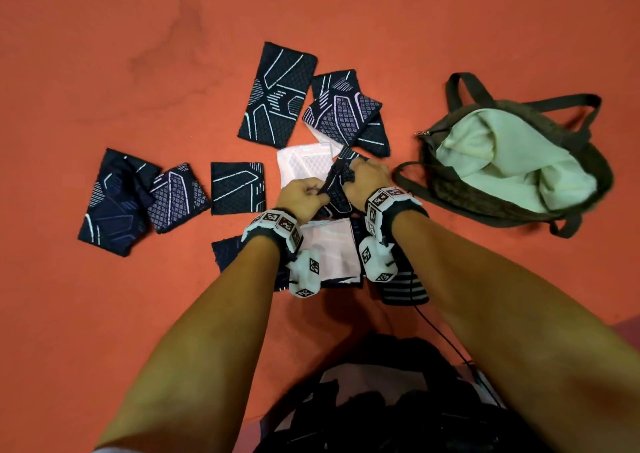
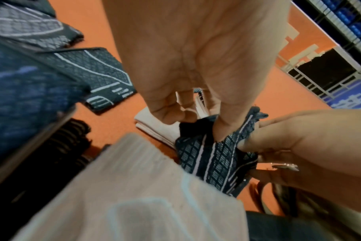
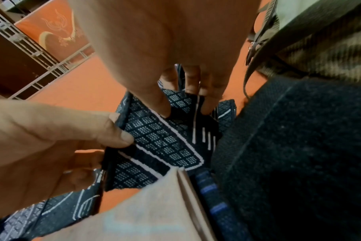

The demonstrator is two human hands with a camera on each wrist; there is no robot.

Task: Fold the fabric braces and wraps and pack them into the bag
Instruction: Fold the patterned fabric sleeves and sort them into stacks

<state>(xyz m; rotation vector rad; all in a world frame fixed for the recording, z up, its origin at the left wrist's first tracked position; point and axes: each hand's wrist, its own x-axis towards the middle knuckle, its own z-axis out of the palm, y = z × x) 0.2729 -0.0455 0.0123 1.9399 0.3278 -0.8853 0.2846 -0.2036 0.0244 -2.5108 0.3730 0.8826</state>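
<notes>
Both hands hold one dark patterned brace (image 1: pixel 337 189) lifted just above the orange floor. My left hand (image 1: pixel 302 196) pinches its near-left edge, thumb on top (image 2: pixel 223 130). My right hand (image 1: pixel 366 178) pinches its far-right edge with thumb and fingers (image 3: pixel 161 106). In the right wrist view the brace (image 3: pixel 165 141) is stretched between the two hands. The brown bag (image 1: pixel 512 206) lies open to the right, its pale lining (image 1: pixel 509 154) showing. A pale pink brace (image 1: pixel 303 166) lies under the held one, and another (image 1: pixel 332 248) lies between my wrists.
Several dark braces lie on the floor: two overlapping at far left (image 1: pixel 114 203), one at centre left (image 1: pixel 237 187), a long one (image 1: pixel 277 95) and a pile (image 1: pixel 346 113) farther back. A striped wrap (image 1: pixel 403 289) sits under my right wrist. Dark gear (image 1: pixel 381 400) lies near my body.
</notes>
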